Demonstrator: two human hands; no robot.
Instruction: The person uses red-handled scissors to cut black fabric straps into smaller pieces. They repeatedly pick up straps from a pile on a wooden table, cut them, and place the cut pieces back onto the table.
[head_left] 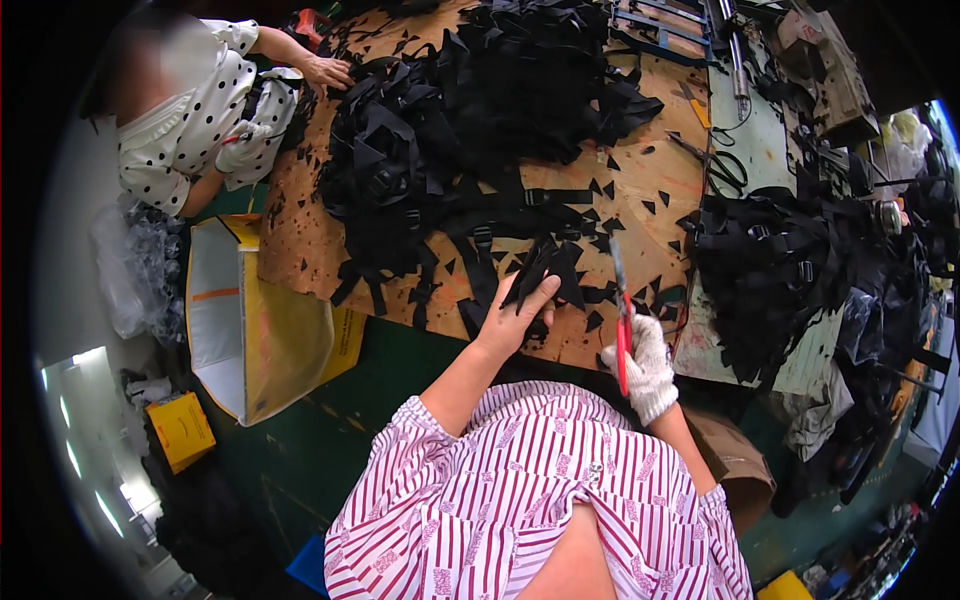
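My bare left hand (513,318) is closed on a small bunch of pointed black fabric pieces (545,278) at the table's near edge, thumb on top. To its right, my right hand (648,368), in a white knit glove, grips red-handled scissors (623,335). Their grey blades point away from me, apart from the fabric; whether the blades are parted I cannot tell. Beyond my left hand lie black straps with buckles (482,238) and a large heap of black fabric (520,85). Small black triangular scraps are strewn over the wooden tabletop (650,120).
A co-worker's hand (325,72) rests at the table's far left. A yellow, white-lined bin (290,340) stands left of the table. Black-handled scissors (728,172) lie at the right, near another black strap pile (765,270). A cardboard box (735,455) is by my right side.
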